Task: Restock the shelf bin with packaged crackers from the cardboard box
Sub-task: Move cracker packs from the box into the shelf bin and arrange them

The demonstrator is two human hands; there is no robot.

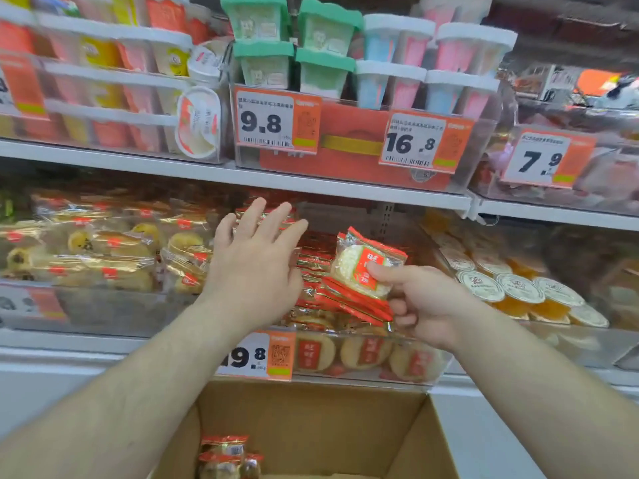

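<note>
Head view: one wide-angle frame, looking forward and down at a shop shelf.
Right hand (423, 302): gripped a small stack of cracker packets (363, 274), thumb pressed on the front packet's red label, other fingers curled beneath; held over the front right of the bin.
Left hand (254, 261): fingers spread and straight, holding nothing, palm down over the left part of the bin.
Cracker packets in hand: clear wrappers with red ends, a round pale cracker showing in the front one; stack tilted, top leaning right.
Shelf bin (428, 373): clear plastic, middle shelf, already holding many like packets (313, 267) lying in rows; round crackers showed through its front wall.
Price tag (257, 356): orange and white, fixed to the bin's front at left, partly hidden by the left forearm.
Cardboard box (428, 440): open, directly below the bin, between the forearms; a few packets (226, 456) lay in its bottom left.
Neighbouring stock: gold-wrapped pastries (103, 247) in the bin to the left, lidded jelly cups (518, 288) to the right.
Upper shelf: green-lidded tubs (294, 46) behind further price tags.
</note>
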